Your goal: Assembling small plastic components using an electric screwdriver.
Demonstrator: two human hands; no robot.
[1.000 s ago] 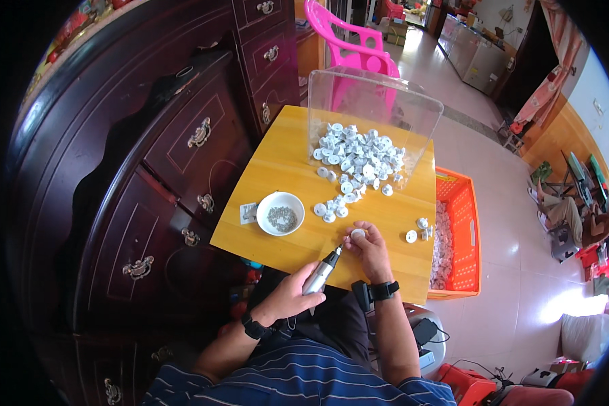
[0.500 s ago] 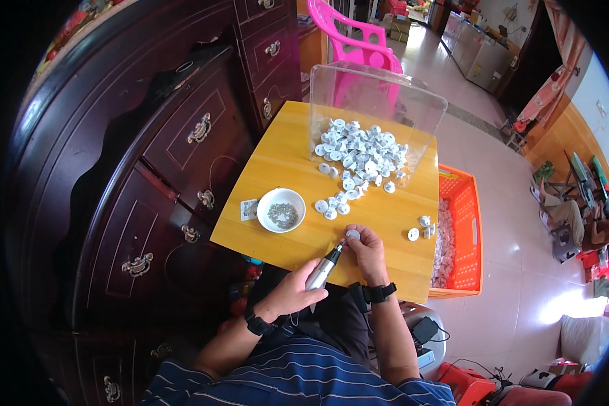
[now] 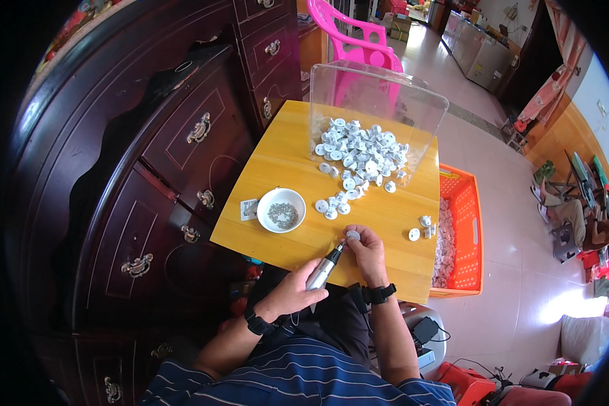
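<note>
One tilt, and the silver-black cylindrical tool [image 3: 323, 272] my left hand [image 3: 293, 289] clasps could miss the white plastic disc [image 3: 352, 235] my right hand [image 3: 370, 256] pinches.

No legible lettering anywhere

We see a yellow-brown surface [image 3: 399, 216], a white bowl [image 3: 262, 211], white small parts [image 3: 362, 150], a silver tool [image 3: 323, 271] with black front end, an orange crate [image 3: 469, 250], and a dark blue shirt [image 3: 298, 372] with thin pale stripes.
</note>
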